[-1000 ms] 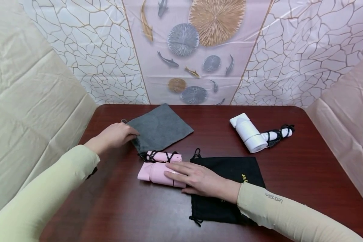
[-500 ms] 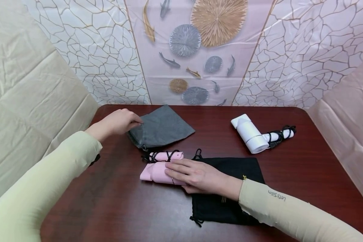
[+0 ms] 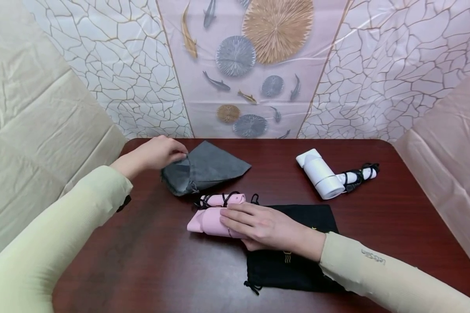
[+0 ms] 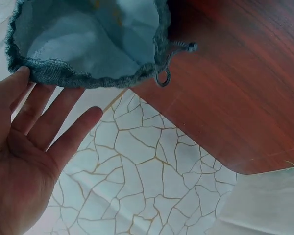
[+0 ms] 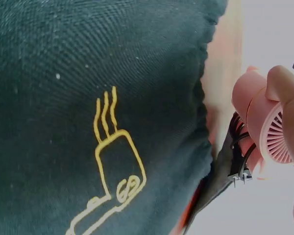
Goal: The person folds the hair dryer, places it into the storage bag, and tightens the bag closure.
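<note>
My left hand (image 3: 156, 153) pinches the rim of a grey drawstring pouch (image 3: 221, 164) at the table's back left. In the left wrist view the pouch's gathered rim (image 4: 83, 79) is spread, showing its inside, with thumb and fingers on the edge. A pink hair dryer (image 3: 212, 221), its handle folded and wound with black cord, lies in front of the pouch. My right hand (image 3: 268, 226) grips the dryer's barrel at the rear vent end, thumb on the near side. The right wrist view shows the vented dryer (image 5: 257, 110) in that grip.
A black drawstring pouch (image 3: 293, 274) with yellow print lies flat under my right forearm. Back right on the dark red table (image 3: 149, 269) rests a white hair dryer (image 3: 321, 176) with its black cord wrapped. Fabric walls close in the back and sides.
My left hand has lifted the grey pouch's rim up and back, and its mouth now gapes. The pink hair dryer has shifted slightly right under my right hand.
</note>
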Demonstrator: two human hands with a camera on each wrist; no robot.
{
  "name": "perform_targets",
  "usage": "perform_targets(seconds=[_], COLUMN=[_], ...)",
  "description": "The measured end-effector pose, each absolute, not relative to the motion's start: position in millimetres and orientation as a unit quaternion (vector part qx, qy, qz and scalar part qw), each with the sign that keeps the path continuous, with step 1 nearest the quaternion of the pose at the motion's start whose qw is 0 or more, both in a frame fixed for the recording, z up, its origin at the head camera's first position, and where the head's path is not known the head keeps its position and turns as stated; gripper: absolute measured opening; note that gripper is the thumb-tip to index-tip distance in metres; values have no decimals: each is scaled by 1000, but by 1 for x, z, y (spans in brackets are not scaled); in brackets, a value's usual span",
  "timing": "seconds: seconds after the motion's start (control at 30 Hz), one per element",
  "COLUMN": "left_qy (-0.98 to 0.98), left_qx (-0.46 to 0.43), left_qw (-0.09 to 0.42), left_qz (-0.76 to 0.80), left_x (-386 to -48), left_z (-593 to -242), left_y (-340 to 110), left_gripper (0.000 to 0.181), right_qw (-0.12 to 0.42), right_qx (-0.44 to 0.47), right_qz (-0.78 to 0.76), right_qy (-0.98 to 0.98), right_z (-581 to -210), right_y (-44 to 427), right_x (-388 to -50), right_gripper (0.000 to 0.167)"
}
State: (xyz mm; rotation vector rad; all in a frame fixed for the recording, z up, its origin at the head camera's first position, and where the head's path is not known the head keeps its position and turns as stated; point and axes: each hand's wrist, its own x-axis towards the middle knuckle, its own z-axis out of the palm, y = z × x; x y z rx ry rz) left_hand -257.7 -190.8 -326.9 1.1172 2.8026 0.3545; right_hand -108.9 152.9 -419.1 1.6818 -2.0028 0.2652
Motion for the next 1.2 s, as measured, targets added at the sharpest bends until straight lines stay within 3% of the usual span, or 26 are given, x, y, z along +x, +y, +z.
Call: perform_targets(seconds=[0.37, 0.57, 0.73, 1.2], left_qy=[942, 939, 927, 919], left_qx=[305, 257, 232, 259], left_qw=[36, 120, 195, 239], left_qz=[135, 193, 222, 176], left_x=[-248, -239, -236, -249], left_z=[-297, -290, -296, -311], left_y=[-209, -209, -202, -146], left_gripper=[21, 24, 29, 24], right_qw=[270, 275, 277, 321], right_qx=[608, 604, 605, 606], right_qz=[104, 100, 96, 65], right_qy=[-739, -742, -740, -725], right_z=[-410, -404, -399, -382], right_y=[164, 170, 174, 182], right_x=[-116, -121, -119, -96], right_gripper=[61, 66, 59, 50])
